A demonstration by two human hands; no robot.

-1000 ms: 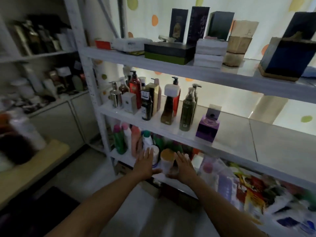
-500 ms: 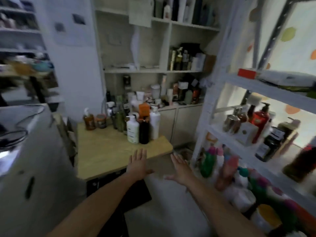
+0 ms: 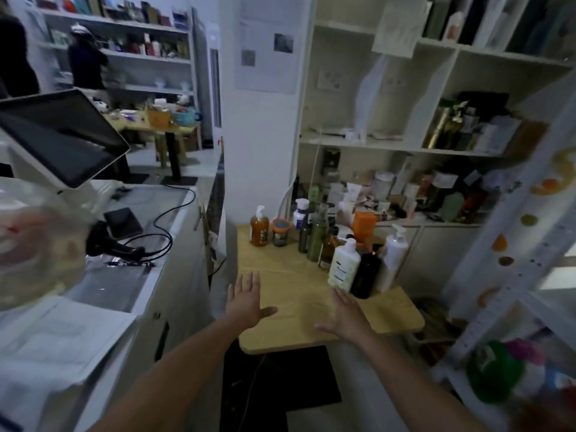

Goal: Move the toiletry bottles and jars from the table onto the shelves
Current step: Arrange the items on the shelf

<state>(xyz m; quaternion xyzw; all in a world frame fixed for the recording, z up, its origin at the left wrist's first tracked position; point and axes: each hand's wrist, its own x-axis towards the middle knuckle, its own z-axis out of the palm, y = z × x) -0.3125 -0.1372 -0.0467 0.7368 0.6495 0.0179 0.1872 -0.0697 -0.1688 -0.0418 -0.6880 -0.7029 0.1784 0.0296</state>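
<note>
Left hand [image 3: 246,302]: fingers straight and spread, palm down, holding nothing, over the near part of the wooden tabletop [image 3: 290,272]. Right hand [image 3: 347,316]: fingers spread, empty, beside the left hand over the same tabletop. White pump bottle [image 3: 343,266]: upright, just beyond the right hand's fingertips, with a black bottle [image 3: 366,274] and a tall white pump bottle [image 3: 393,260] close beside it. Amber pump bottle [image 3: 259,229] and orange-lidded jar [image 3: 280,232]: well beyond the left hand, at the tabletop's back. White shelf rack [image 3: 514,260]: right of the right hand.
</note>
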